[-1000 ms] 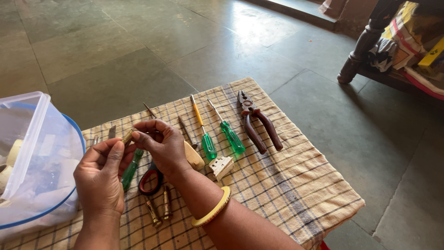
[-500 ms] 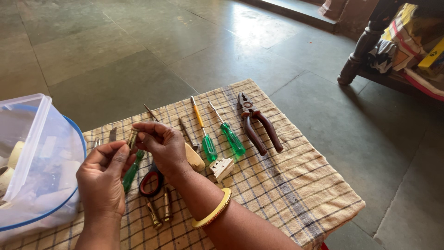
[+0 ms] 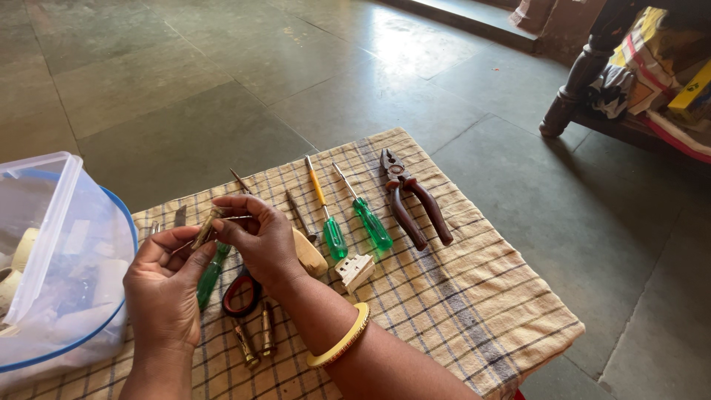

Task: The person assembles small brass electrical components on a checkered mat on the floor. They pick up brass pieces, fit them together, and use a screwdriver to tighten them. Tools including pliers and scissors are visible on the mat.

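Note:
My left hand (image 3: pixel 164 289) and my right hand (image 3: pixel 259 235) meet over a checked cloth (image 3: pixel 459 296) and together pinch a small brass pin (image 3: pixel 204 228), tilted between the fingertips. A thin metal rod pokes out past my right fingers. On my right wrist sits a yellow bangle (image 3: pixel 342 335). Below the hands lie a green-handled screwdriver (image 3: pixel 209 272), a red-and-black loop-shaped piece (image 3: pixel 241 292) and two more brass pins (image 3: pixel 256 335).
Laid out on the cloth are two green-handled screwdrivers (image 3: pixel 332 231) (image 3: pixel 370 219), brown-handled pliers (image 3: pixel 411 200), a wooden-handled tool (image 3: pixel 308 250) and a white plug piece (image 3: pixel 355 268). A clear plastic box (image 3: pixel 55 259) stands at left. A dark wooden furniture leg (image 3: pixel 578 78) is at upper right.
The brass pin has tipped from upright to slanted between my fingertips, and my left hand has shifted slightly lower. The tools on the cloth have not moved.

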